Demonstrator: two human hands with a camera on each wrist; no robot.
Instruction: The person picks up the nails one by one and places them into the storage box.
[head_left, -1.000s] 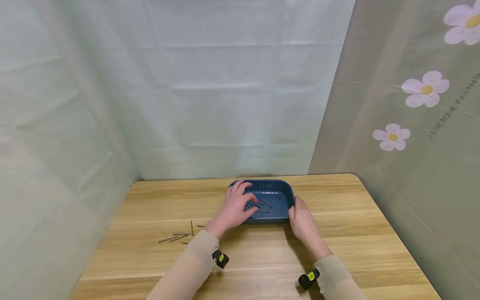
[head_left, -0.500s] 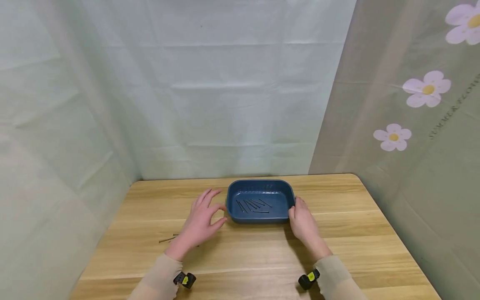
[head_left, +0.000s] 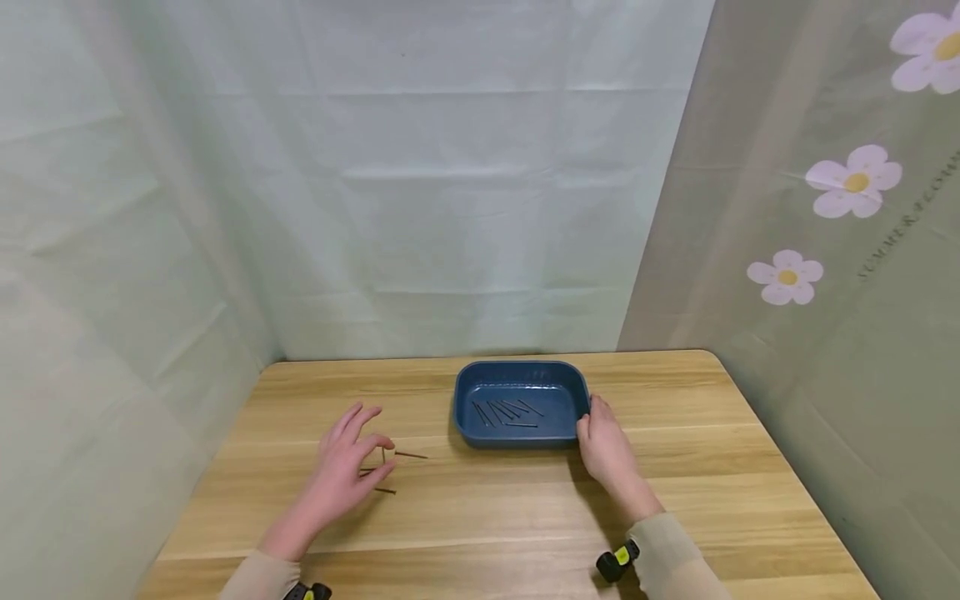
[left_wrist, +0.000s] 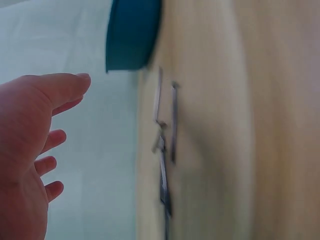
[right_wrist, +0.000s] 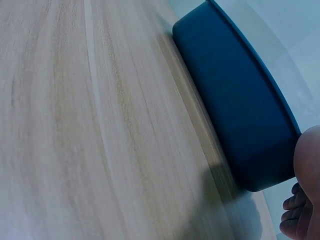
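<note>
Nails loose on the table are partly covered by the left hand, so their number cannot be told; in the left wrist view they appear blurred, as thin dark shafts crossing one another. The right hand is cut off in the right wrist view, where only fingertips are seen at the lower right corner. The left hand is held above the loose nails, towards the left edge of the table, with fingers spread and loosely bent and nothing gripped. The right hand is laid against the right end of the blue tray, its fingers touching the wall; whether they curl round the rim cannot be told. The tray is a shallow, rounded rectangle of dark blue plastic, set near the far edge of the table at its middle. More nails are seen inside it, lying flat on its floor. Pale green cloth is hung behind the table, and a flowered cloth beside its right edge.
</note>
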